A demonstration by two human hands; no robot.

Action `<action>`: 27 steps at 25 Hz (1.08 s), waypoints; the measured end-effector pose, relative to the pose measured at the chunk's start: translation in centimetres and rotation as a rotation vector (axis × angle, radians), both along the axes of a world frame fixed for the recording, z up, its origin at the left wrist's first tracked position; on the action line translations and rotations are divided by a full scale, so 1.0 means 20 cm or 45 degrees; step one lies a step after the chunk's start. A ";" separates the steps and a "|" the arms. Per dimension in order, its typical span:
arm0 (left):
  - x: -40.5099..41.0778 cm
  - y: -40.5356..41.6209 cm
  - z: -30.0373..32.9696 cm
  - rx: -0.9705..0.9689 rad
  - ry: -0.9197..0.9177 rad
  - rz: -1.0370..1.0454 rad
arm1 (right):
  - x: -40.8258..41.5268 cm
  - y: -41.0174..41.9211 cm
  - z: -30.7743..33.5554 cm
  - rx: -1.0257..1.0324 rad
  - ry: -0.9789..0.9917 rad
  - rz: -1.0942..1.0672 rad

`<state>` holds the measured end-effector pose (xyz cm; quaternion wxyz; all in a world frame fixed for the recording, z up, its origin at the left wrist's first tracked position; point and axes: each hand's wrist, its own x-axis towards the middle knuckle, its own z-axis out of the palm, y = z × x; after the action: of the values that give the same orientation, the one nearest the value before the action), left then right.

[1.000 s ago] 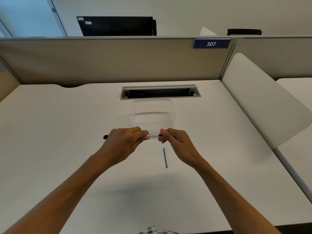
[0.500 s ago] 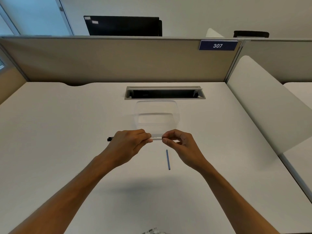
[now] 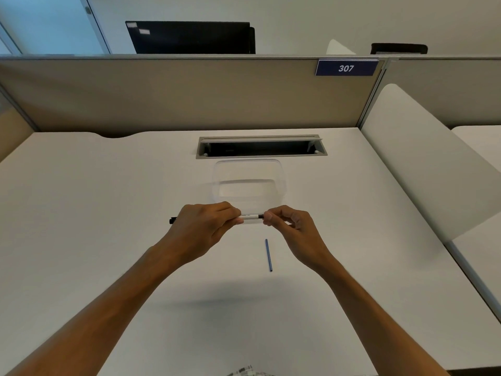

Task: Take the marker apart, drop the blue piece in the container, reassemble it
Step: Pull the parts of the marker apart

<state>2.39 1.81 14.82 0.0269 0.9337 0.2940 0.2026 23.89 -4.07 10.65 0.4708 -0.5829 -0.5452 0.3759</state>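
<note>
Above the desk (image 3: pixel 81 213), hands as before — left hand (image 3: pixel 202 229), right hand (image 3: pixel 291 229) pinching marker (image 3: pixel 250 217)

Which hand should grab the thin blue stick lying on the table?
Probably the right hand. The thin blue stick lies on the white table just beside its wrist, while the left hand holds most of the white marker.

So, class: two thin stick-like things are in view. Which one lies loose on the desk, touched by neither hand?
The blue piece. It lies alone on the desk, while the marker is held between the left hand and right hand.
</note>
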 end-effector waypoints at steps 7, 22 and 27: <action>0.00 -0.01 -0.01 0.009 0.018 0.000 | 0.01 0.00 0.00 -0.015 0.025 0.033; 0.02 -0.02 0.00 -0.023 0.049 0.032 | 0.01 0.02 0.00 -0.015 -0.083 0.083; 0.03 -0.02 0.00 -0.021 0.034 0.041 | 0.03 0.03 0.02 -0.002 -0.032 0.113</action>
<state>2.92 1.47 14.75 0.0273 0.9313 0.3108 0.1882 24.54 -3.47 11.01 0.4463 -0.5633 -0.5759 0.3896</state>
